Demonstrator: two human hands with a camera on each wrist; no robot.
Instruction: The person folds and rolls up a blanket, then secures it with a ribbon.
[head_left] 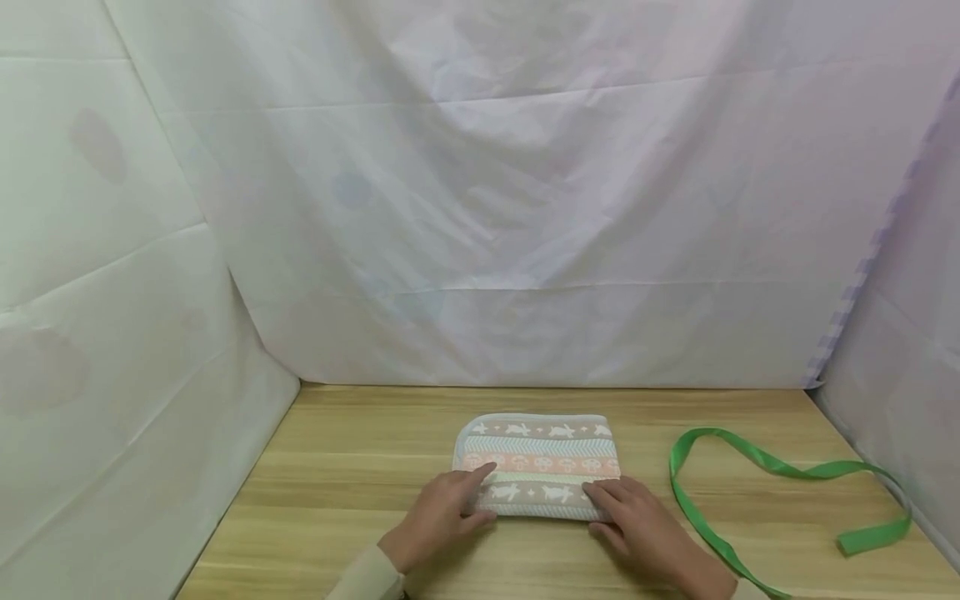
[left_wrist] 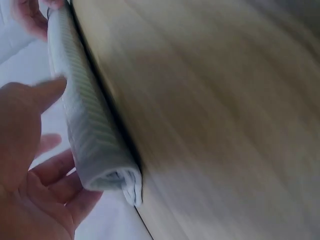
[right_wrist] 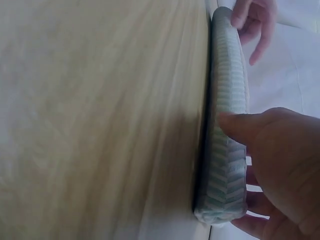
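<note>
A folded towel [head_left: 540, 462] with rabbit and mushroom bands in grey, white and orange lies flat on the wooden table [head_left: 337, 467]. My left hand [head_left: 442, 512] rests at its near left corner, fingers straight, thumb touching the cloth. My right hand [head_left: 637, 521] lies on the near right corner with its fingers on top. The left wrist view shows the open left hand [left_wrist: 25, 150] beside the towel's thick folded edge [left_wrist: 85, 125]. In the right wrist view the right hand's [right_wrist: 280, 150] thumb presses against the towel's edge [right_wrist: 227, 115], and the left hand [right_wrist: 255, 20] shows at the far end.
A long green ribbon [head_left: 780, 471] curls loosely on the table to the right of the towel, one end near the right wall. White sheets hang as walls at the back, left and right.
</note>
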